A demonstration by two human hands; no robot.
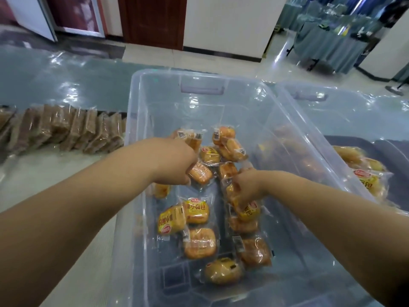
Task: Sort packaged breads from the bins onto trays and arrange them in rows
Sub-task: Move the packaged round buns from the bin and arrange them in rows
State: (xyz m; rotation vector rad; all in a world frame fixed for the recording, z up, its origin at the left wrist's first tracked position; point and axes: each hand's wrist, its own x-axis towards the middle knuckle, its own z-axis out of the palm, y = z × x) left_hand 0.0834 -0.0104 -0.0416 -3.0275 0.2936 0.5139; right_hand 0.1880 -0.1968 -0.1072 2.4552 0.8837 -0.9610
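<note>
A clear plastic bin (pixel 155 89) in front of me holds several small golden breads in clear and yellow wrappers. Both arms reach into it. My left hand (pixel 174 162) is closed around a wrapped bread (pixel 192 138) near the bin's middle, with another packet (pixel 200 173) just under its fingers. My right hand (pixel 247 185) grips a wrapped bread (pixel 249 210) on the right side of the pile. More packets lie loose below both hands, such as a yellow-labelled one (pixel 195 210) and a round one (pixel 222 271).
A row of brown packaged bread slices (pixel 66 129) stands on the table at the left. A second clear bin (pixel 332 111) sits at the right, beside a dark tray (pixel 396 160) carrying yellow breads (pixel 367 180). The floor and draped tables lie beyond.
</note>
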